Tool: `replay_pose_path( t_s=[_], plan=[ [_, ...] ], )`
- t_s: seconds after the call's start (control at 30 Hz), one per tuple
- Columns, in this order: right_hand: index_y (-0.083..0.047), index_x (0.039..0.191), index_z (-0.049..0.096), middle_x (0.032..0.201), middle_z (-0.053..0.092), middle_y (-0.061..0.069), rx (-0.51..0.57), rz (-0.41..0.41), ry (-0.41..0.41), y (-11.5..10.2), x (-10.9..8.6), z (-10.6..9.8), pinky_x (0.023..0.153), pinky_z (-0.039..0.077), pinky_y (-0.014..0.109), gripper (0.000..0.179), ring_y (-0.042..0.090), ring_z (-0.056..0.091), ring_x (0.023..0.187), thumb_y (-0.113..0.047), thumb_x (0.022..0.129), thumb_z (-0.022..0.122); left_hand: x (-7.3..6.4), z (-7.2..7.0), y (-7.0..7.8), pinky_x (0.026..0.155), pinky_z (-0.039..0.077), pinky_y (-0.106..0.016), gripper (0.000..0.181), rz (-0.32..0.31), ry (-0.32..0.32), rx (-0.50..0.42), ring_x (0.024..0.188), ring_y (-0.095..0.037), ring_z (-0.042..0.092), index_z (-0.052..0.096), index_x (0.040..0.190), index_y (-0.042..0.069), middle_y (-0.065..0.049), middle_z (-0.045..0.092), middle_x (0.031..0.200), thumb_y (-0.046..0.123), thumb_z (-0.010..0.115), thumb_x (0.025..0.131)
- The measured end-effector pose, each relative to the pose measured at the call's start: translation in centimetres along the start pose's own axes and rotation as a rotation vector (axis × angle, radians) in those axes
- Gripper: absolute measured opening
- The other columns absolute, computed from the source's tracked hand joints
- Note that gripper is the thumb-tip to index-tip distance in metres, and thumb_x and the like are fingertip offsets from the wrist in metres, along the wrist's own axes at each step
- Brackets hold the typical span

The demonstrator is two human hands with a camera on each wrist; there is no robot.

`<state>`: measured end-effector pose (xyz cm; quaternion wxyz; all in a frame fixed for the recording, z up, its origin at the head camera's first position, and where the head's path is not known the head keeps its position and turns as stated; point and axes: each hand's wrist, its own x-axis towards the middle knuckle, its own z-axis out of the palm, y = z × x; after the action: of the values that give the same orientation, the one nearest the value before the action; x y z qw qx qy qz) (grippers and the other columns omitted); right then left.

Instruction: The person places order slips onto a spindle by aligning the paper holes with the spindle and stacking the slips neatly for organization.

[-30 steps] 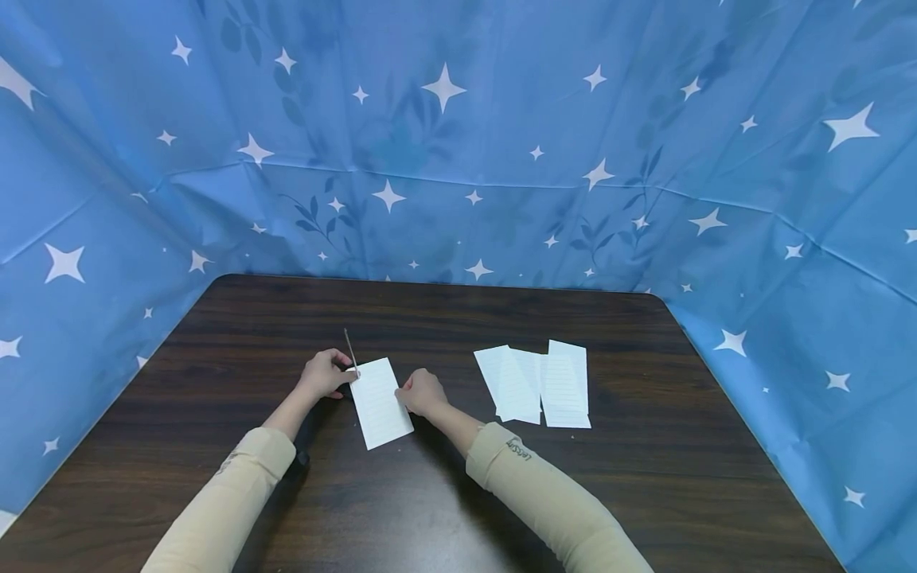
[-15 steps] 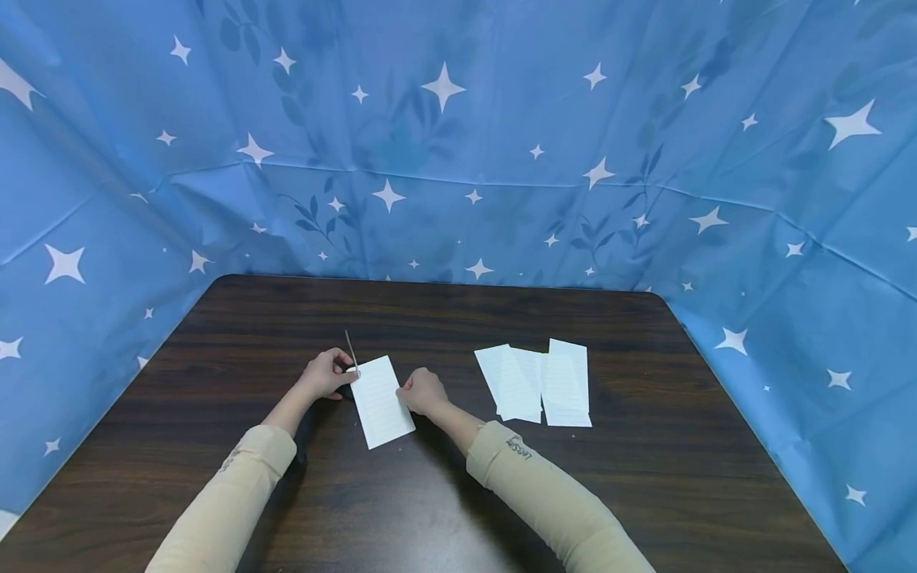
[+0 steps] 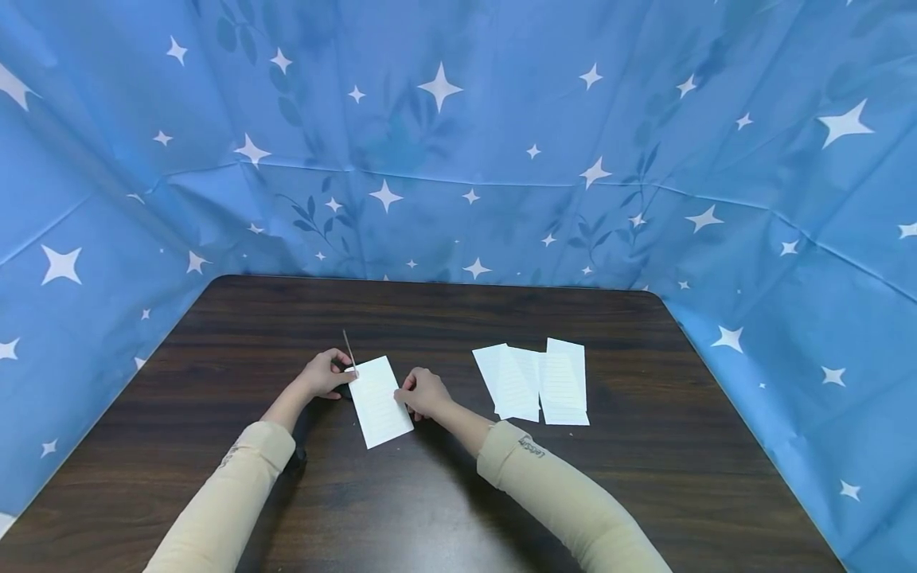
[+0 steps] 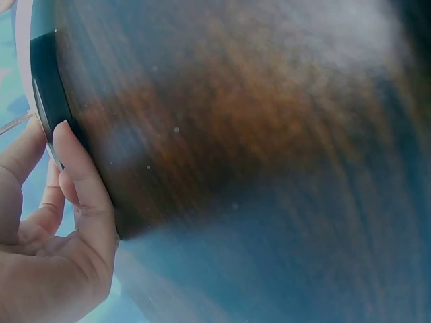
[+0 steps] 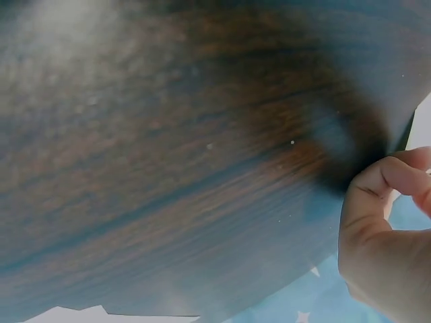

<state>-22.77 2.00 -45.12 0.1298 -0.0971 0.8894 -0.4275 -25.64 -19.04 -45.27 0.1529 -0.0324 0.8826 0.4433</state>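
Observation:
A white lined sheet (image 3: 382, 410) is held between both hands, tilted, near the middle left of the table. My left hand (image 3: 322, 376) pinches its upper left corner, thumb on top. Alongside the sheet in the left wrist view, a glossy black strip (image 4: 50, 87) lies between thumb and fingers. From that corner a thin stick (image 3: 348, 348) points up and away. My right hand (image 3: 424, 394) pinches the sheet's right edge, with the thumb on top and the other fingers curled below. In the right wrist view, a narrow dark edge (image 5: 409, 129) shows under the white sheet (image 5: 422, 121).
Several overlapping white lined sheets (image 3: 563, 384) lie on the dark wooden table (image 3: 645, 477), to the right of my right hand. Behind the table hangs a blue curtain (image 3: 494, 231) with white stars.
My right hand's fingers have spread a little below the sheet's edge, and the right forearm has shifted slightly right. The left hand and the sheet are almost unchanged.

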Motion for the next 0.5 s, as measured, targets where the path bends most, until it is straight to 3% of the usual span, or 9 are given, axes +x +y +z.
replay_pose_path(
  t_s=[0.23,0.5],
  plan=[
    [-0.004,0.085,0.054,0.054,0.054,0.005,0.009,-0.012,-0.018,0.1,-0.5,-0.5,0.034,0.034,0.015,0.013,0.010,0.045,0.039,-0.014,0.091,0.060,0.0,-0.1,0.1,0.058,0.059,-0.026,0.031,-0.015,0.000,-0.008,0.073,-0.018,0.047,0.045,0.116,-0.006,-0.014,0.039,0.093,0.008,0.058,0.091],
    [0.001,0.091,0.057,0.065,0.062,0.012,-0.004,-0.128,-0.027,0.7,-1.3,-2.0,0.044,0.043,0.017,0.013,0.016,0.056,0.049,-0.012,0.090,0.058,-0.2,-0.1,0.5,0.056,0.058,-0.027,0.031,-0.036,-0.007,-0.025,0.067,-0.015,0.045,0.045,0.116,-0.005,-0.013,0.039,0.091,0.008,0.058,0.091]
  ],
)
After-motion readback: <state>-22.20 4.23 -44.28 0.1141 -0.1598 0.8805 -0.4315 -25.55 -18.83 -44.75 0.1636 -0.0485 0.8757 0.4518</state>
